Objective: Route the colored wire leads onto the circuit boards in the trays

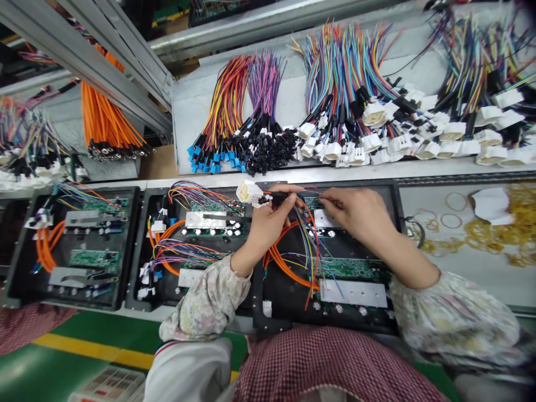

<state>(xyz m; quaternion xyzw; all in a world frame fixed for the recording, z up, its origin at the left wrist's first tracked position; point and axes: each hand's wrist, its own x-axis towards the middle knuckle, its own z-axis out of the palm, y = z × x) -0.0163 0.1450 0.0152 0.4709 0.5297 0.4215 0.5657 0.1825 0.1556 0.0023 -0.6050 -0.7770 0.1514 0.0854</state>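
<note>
My left hand (pixel 270 220) is closed around a wire harness with a white connector (pixel 248 191) at its end. The connector sticks out to the left of the fingers, and the harness's loose coloured wires (pixel 309 240) hang down to the right. My right hand (pixel 355 209) pinches the end of a thin wire at the upper circuit board, thumb and forefinger together. Under both hands lies a black tray (pixel 288 312). It holds circuit boards, the lower green board (pixel 352 268) bearing a silver metal plate (pixel 354 293). Thick orange cables (pixel 280 259) loop at the tray's left.
Two similar trays with wired boards (pixel 138 279) (pixel 19 279) stand to the left. Behind, a shelf (pixel 288 84) carries bundles of coloured wires with blue, black and white connectors. Orange cables (pixel 104 117) lie at the back left. Yellow rubber bands (pixel 494 226) are strewn at the right.
</note>
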